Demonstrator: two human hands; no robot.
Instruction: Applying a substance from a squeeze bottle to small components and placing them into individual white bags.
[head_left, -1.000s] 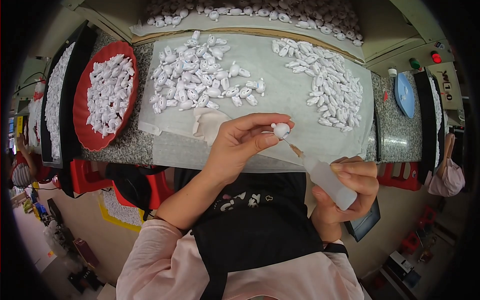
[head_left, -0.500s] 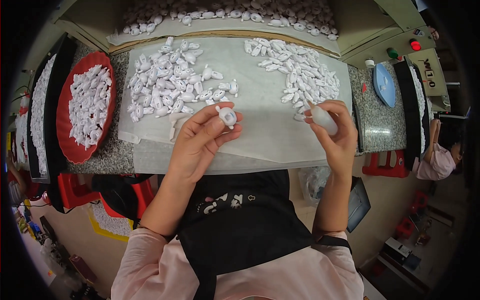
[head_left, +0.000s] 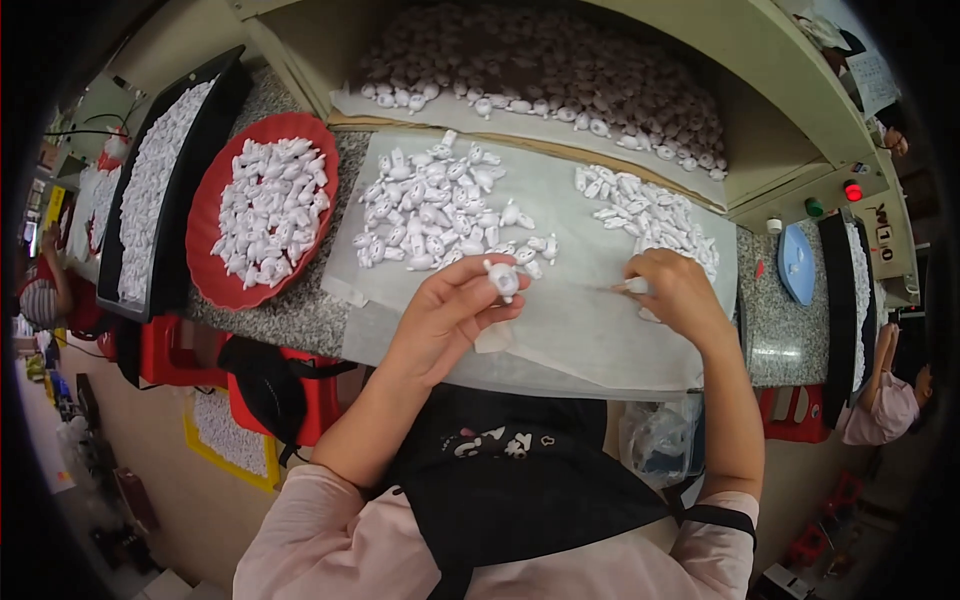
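Note:
My left hand (head_left: 445, 315) pinches a small white plastic figure (head_left: 503, 281) between thumb and fingers, holding it above the paper with a recess in its face showing. In my right hand (head_left: 685, 295) is a small whitish squeeze bottle (head_left: 636, 286), mostly hidden by the fingers, its thin tip pointing left toward the figure but apart from it. Beyond my left hand lies a loose pile of white figures (head_left: 430, 210). Slimmer white pieces (head_left: 655, 215) are heaped just past my right hand. Both piles rest on pale sheet paper (head_left: 590, 350).
A red scalloped dish (head_left: 204, 265) and a black bin (head_left: 233, 85), both full of white pieces, stand at the left. More figures (head_left: 480, 104) fill the shelf behind. At the right are a blue dish (head_left: 797, 262) and another black bin (head_left: 838, 300).
The whole view has shifted and tilted. My right hand has turned over, bringing the bottle from upright to nearly level, tip leftward. My left hand still holds the figure.

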